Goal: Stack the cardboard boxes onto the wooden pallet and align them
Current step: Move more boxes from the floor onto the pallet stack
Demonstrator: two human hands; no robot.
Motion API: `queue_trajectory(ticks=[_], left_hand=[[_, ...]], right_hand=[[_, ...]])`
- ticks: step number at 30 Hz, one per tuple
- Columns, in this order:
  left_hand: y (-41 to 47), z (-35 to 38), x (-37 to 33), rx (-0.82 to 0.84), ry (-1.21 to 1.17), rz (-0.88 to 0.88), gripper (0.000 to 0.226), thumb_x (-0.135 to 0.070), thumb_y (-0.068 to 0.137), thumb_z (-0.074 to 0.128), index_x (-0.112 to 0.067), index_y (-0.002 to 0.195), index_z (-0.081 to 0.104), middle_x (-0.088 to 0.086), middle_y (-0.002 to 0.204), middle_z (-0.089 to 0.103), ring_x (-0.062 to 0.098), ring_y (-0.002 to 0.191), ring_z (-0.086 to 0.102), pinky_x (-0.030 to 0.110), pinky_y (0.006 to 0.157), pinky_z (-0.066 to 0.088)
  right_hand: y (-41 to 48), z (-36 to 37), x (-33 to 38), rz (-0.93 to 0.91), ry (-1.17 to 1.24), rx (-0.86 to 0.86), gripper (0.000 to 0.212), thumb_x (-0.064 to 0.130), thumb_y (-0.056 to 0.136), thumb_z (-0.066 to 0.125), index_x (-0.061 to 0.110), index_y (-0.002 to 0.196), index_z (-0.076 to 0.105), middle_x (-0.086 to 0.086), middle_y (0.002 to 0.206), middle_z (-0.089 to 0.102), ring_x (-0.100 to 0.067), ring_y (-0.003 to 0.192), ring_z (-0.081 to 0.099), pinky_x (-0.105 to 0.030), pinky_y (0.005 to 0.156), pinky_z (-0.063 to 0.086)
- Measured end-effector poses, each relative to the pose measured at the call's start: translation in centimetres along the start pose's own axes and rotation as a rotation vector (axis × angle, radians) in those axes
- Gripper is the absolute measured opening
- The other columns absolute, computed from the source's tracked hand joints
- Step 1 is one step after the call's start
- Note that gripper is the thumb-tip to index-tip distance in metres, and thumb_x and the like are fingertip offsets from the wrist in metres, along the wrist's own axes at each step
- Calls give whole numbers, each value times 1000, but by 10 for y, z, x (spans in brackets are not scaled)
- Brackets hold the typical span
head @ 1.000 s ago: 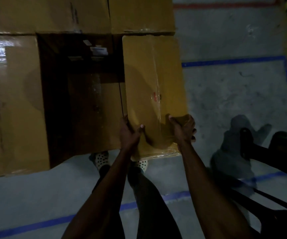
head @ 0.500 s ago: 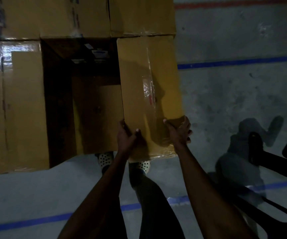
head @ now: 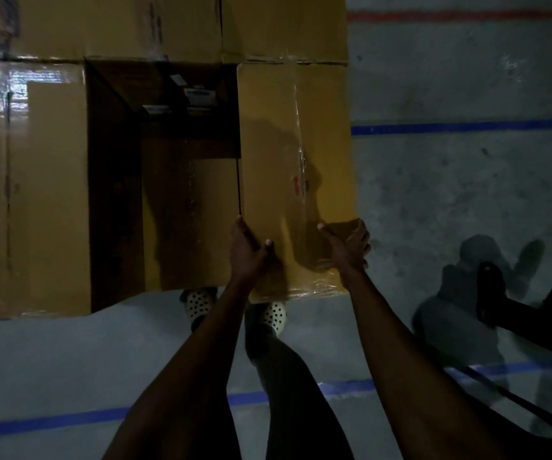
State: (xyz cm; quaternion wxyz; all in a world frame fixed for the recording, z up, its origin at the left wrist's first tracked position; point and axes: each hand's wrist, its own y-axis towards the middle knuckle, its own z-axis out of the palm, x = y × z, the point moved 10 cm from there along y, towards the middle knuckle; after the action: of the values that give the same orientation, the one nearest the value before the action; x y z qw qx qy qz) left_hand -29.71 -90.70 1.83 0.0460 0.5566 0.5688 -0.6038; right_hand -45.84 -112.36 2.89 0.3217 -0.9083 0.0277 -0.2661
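Note:
A taped brown cardboard box [head: 288,154] lies on the right side of the stack, its far end against the back row of boxes [head: 155,24]. My left hand [head: 248,254] grips its near left corner, thumb on top. On the near right corner sits my right hand [head: 347,247], fingers curled over the edge. A tall box [head: 29,187] stands at the left, and a lower box [head: 188,220] sits deep in the gap between them. The wooden pallet is hidden under the boxes.
My feet in white perforated clogs [head: 198,302] stand at the stack's near edge on grey concrete. Blue floor tape [head: 460,127] runs to the right and across the front. A dark trolley frame [head: 500,303] stands at the right.
The held box has slid to the left and squared up against the back row. Both hands stay on its near corners.

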Motion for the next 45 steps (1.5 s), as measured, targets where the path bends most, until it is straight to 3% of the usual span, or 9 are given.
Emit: queue_trajectory(ticks=[5,9,15,18,21,26,30,34,45], left_hand=[[8,5,3,-25,44,3,93,-52,76,69,-29,153,20,9,151,44,35,132,51,59,103,49],[14,7,1,-45,57,-5,89,-27,84,74,-18,155,21,12,154,40,34,139,43,59,111,42],[0,-4,-2,6,5,-28,91,-47,82,79,-21,154,29,9,155,40,31,138,44,54,111,43],[-26,-24,-14,-31,2,-40,98,-53,85,74,-18,160,21,11,165,26,31,147,33,46,116,35],[-56,-60,-22,-97,16,-26,91,-54,90,68,-17,160,24,12,164,30,29,147,35,41,114,34],[-116,-167,-3,-236,-87,-47,76,-52,94,64,-20,156,34,7,157,44,25,141,45,38,112,38],[-163,-273,46,-350,-190,-103,76,-63,90,62,-20,150,44,8,149,53,27,135,52,47,112,43],[-217,-385,94,-516,-272,-128,60,-53,96,60,-21,146,51,4,139,61,24,125,58,31,93,44],[-259,-681,185,-759,-313,-21,47,-52,97,59,-21,131,66,-2,123,70,16,117,62,39,106,47]], right_hand=[[8,0,1,7,12,0,110,65,75,75,21,158,17,-7,161,24,-37,148,22,-63,114,19],[16,3,2,8,9,11,113,66,74,76,21,158,14,-7,162,22,-36,148,21,-63,115,18],[-16,3,19,-130,-182,-36,126,67,73,75,21,161,-2,-3,169,1,-27,155,5,-59,121,2],[-62,20,47,-268,-273,47,117,68,80,68,22,161,-1,0,169,-5,-21,155,-3,-56,121,-2],[-119,50,70,-378,-281,152,107,69,83,64,25,161,6,4,169,-4,-18,155,-6,-55,121,-3],[-218,103,99,-455,-292,274,97,69,84,62,25,159,19,5,169,4,-17,155,1,-53,123,3],[-303,160,118,-534,-303,385,92,67,84,65,28,158,26,7,169,6,-18,155,4,-54,121,6],[-394,229,141,-598,-350,467,89,65,83,67,29,157,29,7,169,7,-18,155,6,-53,120,9],[-602,428,233,-683,-286,578,80,62,83,70,28,149,41,6,165,20,-21,152,15,-56,116,17]])
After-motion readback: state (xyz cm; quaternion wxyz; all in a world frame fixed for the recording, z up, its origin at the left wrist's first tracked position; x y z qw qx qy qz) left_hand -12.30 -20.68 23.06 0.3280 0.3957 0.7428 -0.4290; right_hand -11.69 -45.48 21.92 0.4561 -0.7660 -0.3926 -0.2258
